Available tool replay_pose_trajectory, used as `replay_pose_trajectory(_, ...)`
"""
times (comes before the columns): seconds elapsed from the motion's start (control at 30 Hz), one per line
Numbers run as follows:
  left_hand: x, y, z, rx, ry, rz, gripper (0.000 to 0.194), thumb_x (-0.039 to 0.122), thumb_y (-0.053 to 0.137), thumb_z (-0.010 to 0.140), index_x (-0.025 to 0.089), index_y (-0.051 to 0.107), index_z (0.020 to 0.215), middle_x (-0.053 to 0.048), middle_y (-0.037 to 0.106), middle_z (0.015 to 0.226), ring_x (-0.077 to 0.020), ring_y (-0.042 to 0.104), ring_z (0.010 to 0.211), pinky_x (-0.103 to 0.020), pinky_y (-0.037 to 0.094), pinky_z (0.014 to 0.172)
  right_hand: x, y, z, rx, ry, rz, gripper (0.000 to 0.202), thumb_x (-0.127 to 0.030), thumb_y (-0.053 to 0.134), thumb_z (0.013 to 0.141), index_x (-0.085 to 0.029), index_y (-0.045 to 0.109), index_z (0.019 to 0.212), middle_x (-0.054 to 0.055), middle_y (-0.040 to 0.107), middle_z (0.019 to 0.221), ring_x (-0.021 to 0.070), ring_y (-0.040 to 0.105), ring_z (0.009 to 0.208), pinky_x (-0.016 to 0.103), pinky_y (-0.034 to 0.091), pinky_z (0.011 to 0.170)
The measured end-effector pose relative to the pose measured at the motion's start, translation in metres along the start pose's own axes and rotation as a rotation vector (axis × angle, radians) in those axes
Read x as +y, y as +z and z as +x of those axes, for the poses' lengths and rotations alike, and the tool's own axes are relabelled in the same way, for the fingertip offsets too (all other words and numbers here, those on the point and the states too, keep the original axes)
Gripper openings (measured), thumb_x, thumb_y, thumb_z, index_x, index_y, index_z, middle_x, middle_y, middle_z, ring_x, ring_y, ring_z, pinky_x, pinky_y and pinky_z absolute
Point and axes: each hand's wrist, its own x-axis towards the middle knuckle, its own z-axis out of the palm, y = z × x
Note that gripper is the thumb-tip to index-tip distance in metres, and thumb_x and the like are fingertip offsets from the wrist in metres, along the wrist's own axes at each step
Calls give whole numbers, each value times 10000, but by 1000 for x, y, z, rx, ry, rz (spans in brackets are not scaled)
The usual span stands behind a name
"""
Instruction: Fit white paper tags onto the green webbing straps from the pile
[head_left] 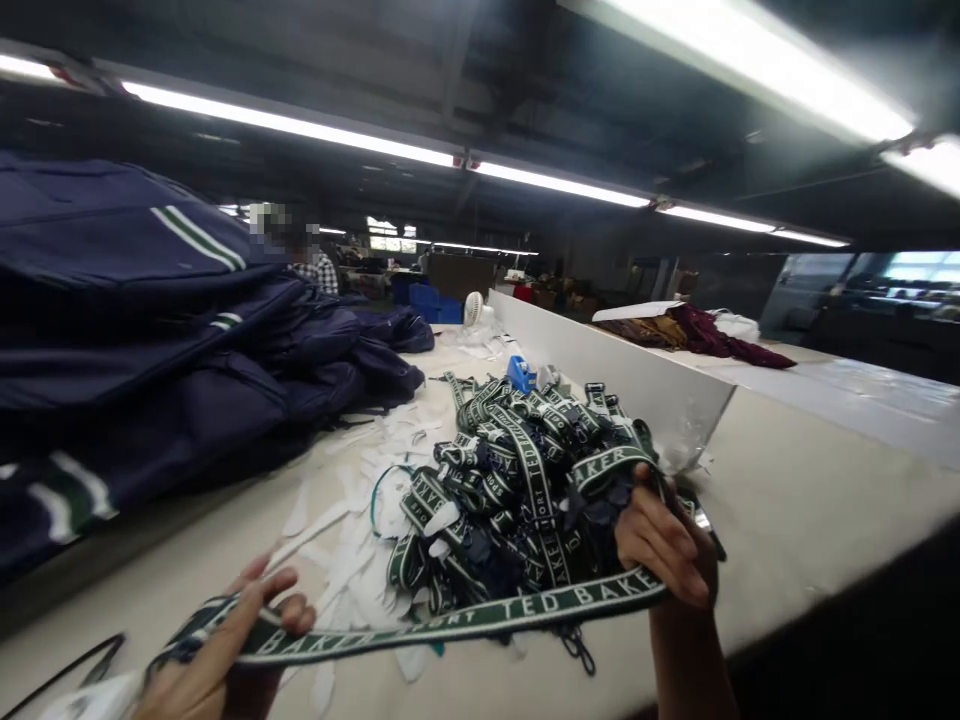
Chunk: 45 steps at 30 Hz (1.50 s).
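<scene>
A green strap with white lettering (480,618) is stretched between my two hands above the table's front part. My left hand (232,640), at the lower left, has its thumb and fingers closed around one end. At the right, my right hand (667,545) grips the strap's other stretch, fingers curled, beside the heap. Behind the strap lies a tangled pile of similar green and white straps (517,470). White paper-like scraps (352,540) are strewn left of the pile.
Navy bags with green and white stripes (150,330) are stacked at the left. A blue tape dispenser (519,373) stands behind the pile. A white divider (600,350) runs along the table (787,500). A person in a checked shirt (322,270) is farther back.
</scene>
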Motion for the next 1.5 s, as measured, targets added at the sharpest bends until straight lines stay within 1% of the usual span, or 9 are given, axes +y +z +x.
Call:
replay_pose_trajectory(0.2,-21,-6,-40,8,-10,-42,401,461,560,893,207,536,1202,33,600,698,-66,417,390,-198,364,381,3,-10,-11,167,133,-162,338,-315,595,929,-231,615,1255,-144,324,427,-16,-119,222,99,192,161)
replay_pose_trajectory(0.33,-32,-28,-51,-118,-62,139,482,476,452,946,167,455,1316,-10,638,749,-85,476,425,-202,361,407,27,13,1,48,352,-303,501,-377,616,913,-247,500,1383,-108,395,408,33,122,181,168,182,184)
replay_pose_trajectory(0.5,-48,-38,-74,-99,-162,198,497,455,468,949,80,517,1273,-118,726,895,-168,641,683,-282,518,688,105,45,-4,-260,889,-250,395,-532,586,905,-196,535,1106,-54,575,482,92,459,258,138,337,258)
replay_pose_trajectory(0.67,-61,-39,-85,184,-300,-42,345,380,585,895,90,673,1061,-113,754,956,-207,690,861,-282,539,809,186,39,-44,-483,1247,-147,504,-511,607,904,-196,429,1255,-42,640,558,102,526,310,142,398,299)
replay_pose_trajectory(0.83,-58,-40,-84,288,-415,-287,338,266,466,942,87,664,1148,-148,722,1157,-249,658,1108,-339,535,943,209,13,-87,-424,1258,-256,464,-532,605,897,-137,555,1136,-16,640,583,78,521,382,147,412,372)
replay_pose_trajectory(0.97,-56,-37,-85,208,-438,-337,378,298,446,961,108,621,1238,-151,667,1274,-266,602,1208,-381,532,976,198,5,-93,-403,1171,-257,374,-477,626,901,-106,656,932,37,678,682,76,560,511,167,444,497)
replay_pose_trajectory(1.27,-37,-45,-74,316,-466,-260,363,217,455,969,52,580,1267,-143,747,846,-216,726,743,-370,618,770,159,27,-56,-394,955,-200,304,-410,735,812,-109,775,834,103,709,765,182,644,694,281,507,646)
replay_pose_trajectory(1.37,-15,-43,-63,356,-388,-439,346,174,395,988,6,585,1224,-125,724,809,-174,717,708,-334,632,751,157,38,-36,-646,942,-214,291,-442,694,836,-167,783,813,102,728,801,200,657,747,305,509,720)
replay_pose_trajectory(1.5,29,-32,-47,275,-230,-677,363,194,349,1014,28,544,1270,-85,693,759,-119,702,638,-272,638,695,189,22,-52,-1122,731,-222,626,-633,358,950,-221,750,690,73,721,737,166,640,742,318,457,898)
